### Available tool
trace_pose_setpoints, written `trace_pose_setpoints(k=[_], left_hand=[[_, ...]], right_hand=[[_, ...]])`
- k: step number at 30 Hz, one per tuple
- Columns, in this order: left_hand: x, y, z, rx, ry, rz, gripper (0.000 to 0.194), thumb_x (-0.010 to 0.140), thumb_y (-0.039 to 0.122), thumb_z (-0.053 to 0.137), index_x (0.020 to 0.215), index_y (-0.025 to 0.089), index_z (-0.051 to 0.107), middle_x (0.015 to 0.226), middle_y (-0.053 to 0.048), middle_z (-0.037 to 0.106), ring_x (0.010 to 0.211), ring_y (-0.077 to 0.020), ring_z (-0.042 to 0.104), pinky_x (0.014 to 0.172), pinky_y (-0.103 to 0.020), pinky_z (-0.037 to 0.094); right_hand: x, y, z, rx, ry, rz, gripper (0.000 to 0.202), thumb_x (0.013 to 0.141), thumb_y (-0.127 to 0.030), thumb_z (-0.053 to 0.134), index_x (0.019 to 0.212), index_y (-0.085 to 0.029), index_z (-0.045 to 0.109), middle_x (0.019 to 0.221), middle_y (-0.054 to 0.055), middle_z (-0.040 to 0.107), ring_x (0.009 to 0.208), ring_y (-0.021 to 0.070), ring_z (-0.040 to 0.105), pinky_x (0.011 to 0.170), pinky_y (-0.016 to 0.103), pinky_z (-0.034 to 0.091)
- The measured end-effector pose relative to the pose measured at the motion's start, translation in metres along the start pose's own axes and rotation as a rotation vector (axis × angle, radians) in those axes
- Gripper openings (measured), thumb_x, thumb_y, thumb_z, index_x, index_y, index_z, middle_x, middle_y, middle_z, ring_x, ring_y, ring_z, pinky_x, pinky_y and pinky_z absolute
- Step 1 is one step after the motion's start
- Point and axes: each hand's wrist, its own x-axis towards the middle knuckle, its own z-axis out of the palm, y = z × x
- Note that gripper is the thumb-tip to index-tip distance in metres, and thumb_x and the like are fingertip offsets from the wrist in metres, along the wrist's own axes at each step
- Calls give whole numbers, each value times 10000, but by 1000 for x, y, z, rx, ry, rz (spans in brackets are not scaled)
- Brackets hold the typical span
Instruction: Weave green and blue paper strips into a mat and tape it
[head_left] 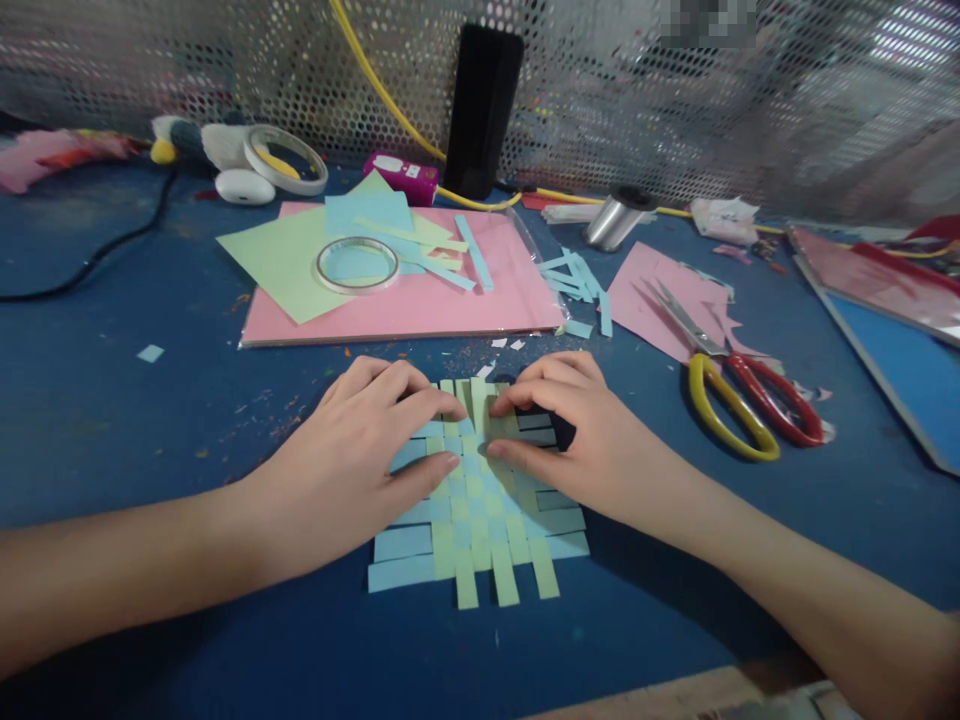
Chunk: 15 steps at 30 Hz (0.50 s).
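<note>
Green paper strip [478, 405], its long axis pointing away from the person, lies at the far part of the woven mat [480, 505] on the counter [300, 650]; left hand [360, 430] and right hand [600, 430] flank it closely, each grip parted.

Matt paper weave [478, 500], metal scissor blades [682, 317], plastic handles [698, 392]
</note>
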Motion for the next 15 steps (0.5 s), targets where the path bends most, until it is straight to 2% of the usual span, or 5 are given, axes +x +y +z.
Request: trace_pose_setpoints(k=[7, 15], left_hand=[[5, 2, 4, -47, 10, -98, 259, 986, 475, 610, 1177, 300, 625, 1133, -35, 604, 1102, -303, 471, 910, -486, 443], [0, 5, 8, 13, 84, -11, 221, 1024, 413, 578, 1163, 257, 649, 1118, -57, 638, 1100, -299, 485, 937, -501, 434]], right_hand=[[2, 1, 2, 13, 6, -6, 198, 870, -408, 807, 953, -258, 707, 992, 60, 666, 1156, 307, 521, 991, 482, 456], [1, 1, 1, 16, -4, -32, 193, 895, -414, 782, 956, -258, 687, 981, 60, 686, 1151, 312, 511, 1007, 498, 427]])
